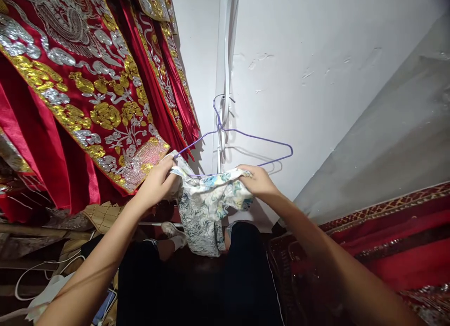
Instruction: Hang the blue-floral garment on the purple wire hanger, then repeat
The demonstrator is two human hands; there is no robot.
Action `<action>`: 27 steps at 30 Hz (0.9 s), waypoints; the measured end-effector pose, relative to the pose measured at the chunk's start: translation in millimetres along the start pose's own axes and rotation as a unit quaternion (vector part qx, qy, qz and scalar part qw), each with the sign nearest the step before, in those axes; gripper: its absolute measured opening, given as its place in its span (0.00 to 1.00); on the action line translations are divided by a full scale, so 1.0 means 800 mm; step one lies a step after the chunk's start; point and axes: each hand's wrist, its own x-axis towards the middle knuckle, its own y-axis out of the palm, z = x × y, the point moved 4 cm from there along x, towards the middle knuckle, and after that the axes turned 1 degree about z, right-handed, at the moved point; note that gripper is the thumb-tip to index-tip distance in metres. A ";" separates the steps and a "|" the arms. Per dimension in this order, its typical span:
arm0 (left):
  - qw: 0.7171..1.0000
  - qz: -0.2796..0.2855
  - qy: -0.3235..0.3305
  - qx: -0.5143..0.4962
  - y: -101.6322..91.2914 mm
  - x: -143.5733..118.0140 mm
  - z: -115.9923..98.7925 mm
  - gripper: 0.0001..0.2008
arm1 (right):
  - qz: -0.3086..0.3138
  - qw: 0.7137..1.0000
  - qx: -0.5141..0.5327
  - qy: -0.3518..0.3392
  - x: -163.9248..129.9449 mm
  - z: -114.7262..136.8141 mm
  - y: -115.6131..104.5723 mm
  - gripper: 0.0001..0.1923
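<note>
Patterned garment (202, 218), pale with blue-green and grey markings, hangs between the wearer's two arms, in front of a white wall (326, 31) and at the lower edge of a purple wire hanger (258, 136). Hanger upright against the wall, hook beside a white strip (225, 45); what bears its weight is too small to make out. Left hand (160, 178) closed round the garment's upper corner, right where the hanger's left end runs into cloth and fingers. Right hand (260, 181) holding the opposite upper edge, thumb side toward the wall, cloth bunched beneath. Progress, as judged: roughly halfway. Left side of the hanger appears to have met the garment, though whether its tip sits inside the cloth or just behind the fingers cannot be told. Right end plainly bare, jutting out beyond the right hand; that side looks undone, top edge not yet spread along the bar. Lower bar shows just above the garment's edge in the middle. Lower part of the garment drops freely between the wearer's legs. Red embroidered robes (105, 115) at left, close to the left hand; more red cloth (404, 241) at lower right, apart from the work.
</note>
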 end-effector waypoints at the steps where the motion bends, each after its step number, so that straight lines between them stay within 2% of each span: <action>1: 1.000 -0.018 -0.002 0.005 0.001 0.010 -0.002 0.06 | 0.018 1.000 0.014 -0.003 -0.005 0.007 0.007 0.14; 3: 0.998 -0.061 -0.016 0.007 0.002 0.027 -0.002 0.07 | 0.050 0.998 0.045 -0.006 -0.016 0.020 0.016 0.17; 5: 0.996 -0.088 -0.025 -0.015 0.002 0.039 0.000 0.13 | 0.047 0.998 0.049 -0.007 -0.023 0.025 0.011 0.23; 6: 0.996 -0.081 -0.025 -0.032 0.002 0.043 0.001 0.15 | 0.021 0.999 0.040 -0.005 -0.025 0.024 0.001 0.28; 8: 0.997 -0.035 -0.024 -0.063 0.003 0.048 0.000 0.16 | -0.076 0.997 0.010 0.007 -0.026 0.015 -0.034 0.40; 10: 0.996 0.011 -0.033 -0.086 0.001 0.050 -0.003 0.15 | -0.177 0.983 -0.031 0.023 -0.022 0.000 -0.076 0.51; 11: 0.994 0.023 -0.042 -0.096 0.000 0.051 -0.004 0.14 | -0.208 0.976 -0.054 0.030 -0.018 -0.007 -0.095 0.53; 13: 0.992 0.025 -0.061 -0.105 -0.003 0.054 -0.007 0.11 | -0.205 0.973 -0.095 0.040 -0.005 -0.017 -0.125 0.49; 15: 0.992 0.016 -0.074 -0.098 -0.004 0.058 -0.009 0.10 | -0.142 0.982 -0.112 0.060 0.008 -0.022 -0.141 0.33; 17: 0.993 0.010 -0.076 -0.086 -0.002 0.063 -0.010 0.11 | -0.120 0.982 -0.120 0.078 0.016 -0.018 -0.148 0.21; 18: 0.994 0.008 -0.075 -0.083 -0.001 0.065 -0.011 0.11 | -0.136 0.979 -0.127 0.081 0.018 -0.014 -0.151 0.21; 21: 0.995 0.001 -0.075 -0.072 0.000 0.066 -0.012 0.13 | -0.203 0.963 -0.166 0.058 0.019 0.000 -0.153 0.30; 23: 0.996 -0.012 -0.077 -0.051 -0.005 0.066 -0.012 0.14 | -0.186 0.964 -0.184 0.056 0.020 0.006 -0.153 0.25; 25: 0.997 -0.033 -0.065 -0.013 -0.015 0.067 -0.011 0.15 | -0.117 0.976 -0.161 0.089 0.019 0.007 -0.160 0.15; 27: 0.997 -0.064 -0.039 0.032 -0.027 0.070 -0.006 0.14 | 0.021 0.986 -0.088 0.142 0.013 0.008 -0.165 0.13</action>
